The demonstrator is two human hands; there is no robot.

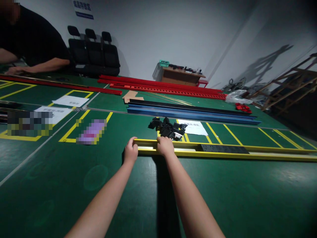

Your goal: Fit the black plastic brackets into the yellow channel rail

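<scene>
A long yellow U-shaped rail (188, 153) lies across the green table, its open channel facing up. My left hand (130, 150) is closed around the rail's left end. A short way to the right, my right hand (165, 146) is closed over the rail; anything under its fingers is hidden. Farther along inside the channel sits a black strip of socket modules (224, 148). Just beyond my right hand lies a pile of black plastic pieces (168, 127), beside a printed white sheet (194, 128).
Blue and black rails (193, 114) lie behind the pile, with red rails (163, 86) farther back. To the left are a blurred purple item (91, 131) and paper sheets (68, 100). A person in black (37, 39) works at the far left. The green table (111, 205) has yellow tape lines.
</scene>
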